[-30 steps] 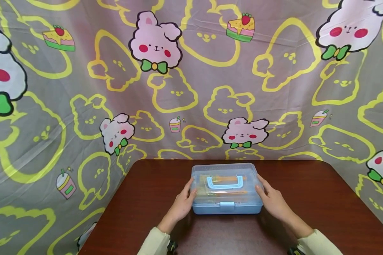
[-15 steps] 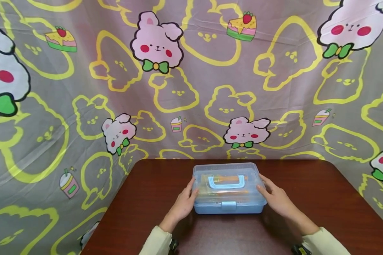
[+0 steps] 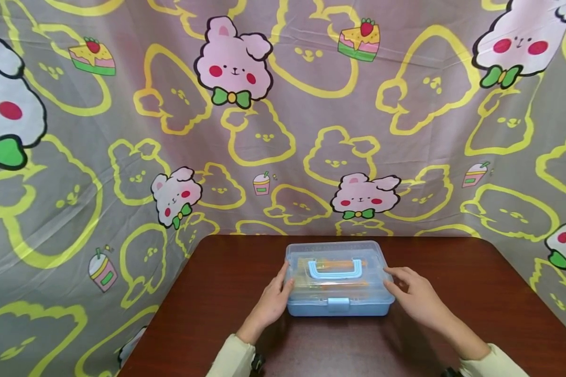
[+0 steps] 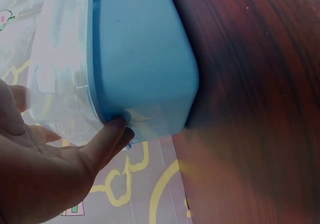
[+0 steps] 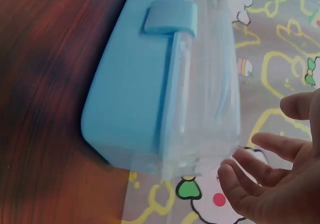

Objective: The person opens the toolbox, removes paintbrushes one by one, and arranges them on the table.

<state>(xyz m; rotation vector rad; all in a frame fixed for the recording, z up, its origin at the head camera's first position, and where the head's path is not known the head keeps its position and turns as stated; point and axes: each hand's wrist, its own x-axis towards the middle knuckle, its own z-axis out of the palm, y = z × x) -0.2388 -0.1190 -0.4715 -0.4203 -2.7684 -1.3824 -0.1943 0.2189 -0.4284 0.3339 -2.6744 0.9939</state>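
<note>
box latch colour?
Light blue, same as the base. The latch sits mid-front on the box; clearest in the right wrist view.

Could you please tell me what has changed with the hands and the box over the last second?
The right hand has let go of the storage box and drawn slightly away to the right; the right wrist view shows a gap. The left hand stays against the box's left end. The box rests shut on the table, latch closed.
</note>
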